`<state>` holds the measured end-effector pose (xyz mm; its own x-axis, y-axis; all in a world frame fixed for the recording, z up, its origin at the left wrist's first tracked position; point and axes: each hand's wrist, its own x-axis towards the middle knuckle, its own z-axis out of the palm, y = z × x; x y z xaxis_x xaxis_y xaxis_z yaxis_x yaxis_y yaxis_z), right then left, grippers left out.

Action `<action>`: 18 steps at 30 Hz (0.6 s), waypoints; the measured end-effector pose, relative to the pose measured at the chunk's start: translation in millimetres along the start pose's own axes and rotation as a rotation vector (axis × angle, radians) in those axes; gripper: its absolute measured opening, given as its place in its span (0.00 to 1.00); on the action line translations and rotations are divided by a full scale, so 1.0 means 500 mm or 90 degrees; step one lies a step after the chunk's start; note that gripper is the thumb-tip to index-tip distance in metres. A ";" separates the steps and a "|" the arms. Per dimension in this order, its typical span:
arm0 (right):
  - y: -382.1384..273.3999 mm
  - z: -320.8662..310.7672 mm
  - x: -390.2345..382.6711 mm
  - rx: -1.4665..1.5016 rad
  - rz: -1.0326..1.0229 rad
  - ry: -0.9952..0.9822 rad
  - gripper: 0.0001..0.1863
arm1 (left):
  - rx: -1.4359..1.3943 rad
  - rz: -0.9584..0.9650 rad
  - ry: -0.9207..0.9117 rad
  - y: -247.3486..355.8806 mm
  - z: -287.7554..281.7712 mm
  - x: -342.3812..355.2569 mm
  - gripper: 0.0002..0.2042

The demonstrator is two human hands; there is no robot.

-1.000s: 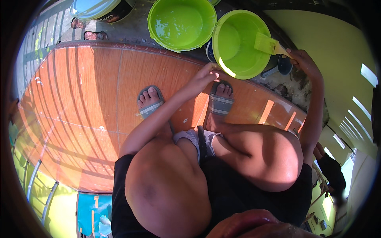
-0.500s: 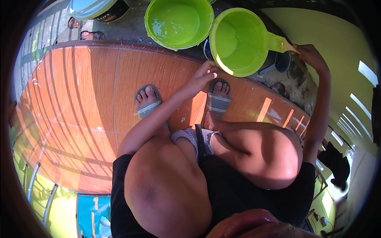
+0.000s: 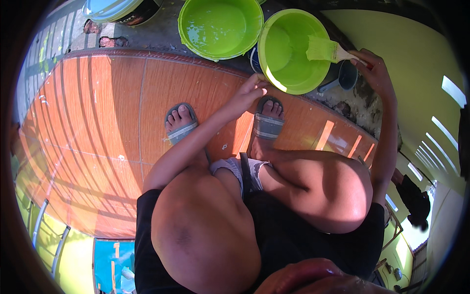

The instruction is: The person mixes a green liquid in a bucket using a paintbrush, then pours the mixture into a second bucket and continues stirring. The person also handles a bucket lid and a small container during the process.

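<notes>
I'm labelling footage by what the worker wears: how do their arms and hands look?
The left hand and right hand are bare: no gloves, and no rings that I can make out. The forearms are uncovered, without any visible watch or bracelet, below short black sleeves.

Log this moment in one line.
left hand: at green bucket rim | right hand: holds paintbrush, bristles at bucket mouth | nearby: second bucket, dark dipper

Green-coated paintbrush (image 3: 336, 53), bristles (image 3: 320, 49) over lime-green bucket (image 3: 293, 76)

One wide fisheye view from head height, downward, close above the knees (image 3: 188, 235)
</notes>
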<state>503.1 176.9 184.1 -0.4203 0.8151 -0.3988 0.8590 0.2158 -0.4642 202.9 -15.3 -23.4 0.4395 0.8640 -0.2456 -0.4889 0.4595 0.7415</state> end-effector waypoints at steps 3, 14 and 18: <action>0.018 0.017 0.016 -0.062 0.030 -0.014 0.16 | -0.004 -0.010 0.000 0.004 -0.001 -0.001 0.17; 0.083 -0.036 -0.023 -0.136 0.099 0.002 0.15 | -0.023 -0.023 0.007 -0.008 0.000 0.000 0.18; 0.080 -0.066 -0.040 -0.127 0.074 0.027 0.16 | -0.022 0.001 -0.016 -0.004 -0.005 0.002 0.18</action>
<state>555.5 187.1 199.4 -0.3063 0.8616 -0.4048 0.9435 0.2183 -0.2493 202.5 -15.1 -26.7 0.4570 0.8597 -0.2280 -0.5149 0.4648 0.7203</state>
